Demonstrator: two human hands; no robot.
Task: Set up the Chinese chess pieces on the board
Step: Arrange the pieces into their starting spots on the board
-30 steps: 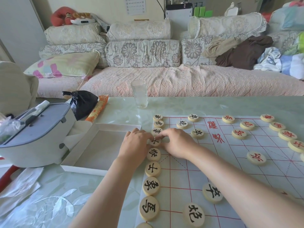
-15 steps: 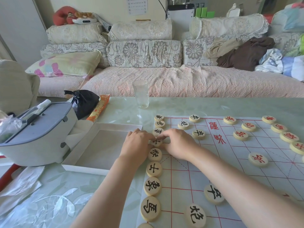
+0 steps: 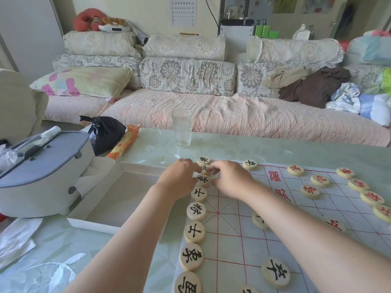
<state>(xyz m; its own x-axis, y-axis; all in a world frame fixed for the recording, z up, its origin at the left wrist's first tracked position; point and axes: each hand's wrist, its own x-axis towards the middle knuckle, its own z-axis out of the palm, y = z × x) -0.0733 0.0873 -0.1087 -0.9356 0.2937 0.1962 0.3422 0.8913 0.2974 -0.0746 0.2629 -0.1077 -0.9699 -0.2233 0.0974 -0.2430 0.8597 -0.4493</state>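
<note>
In the head view, my left hand [image 3: 179,179] and right hand [image 3: 231,180] sat on either side of a pale round wooden chess piece with a black character [image 3: 204,167]. It lay second from the far end of the column of black-lettered pieces [image 3: 194,231] along the left edge of the white paper board with red grid lines [image 3: 232,240]. Curled fingertips of both hands pinched its rim; my thumbs were hidden. I judged the disc light, stiff and smooth, apt to skate on the thin sheet, so best held by its edge.
</note>
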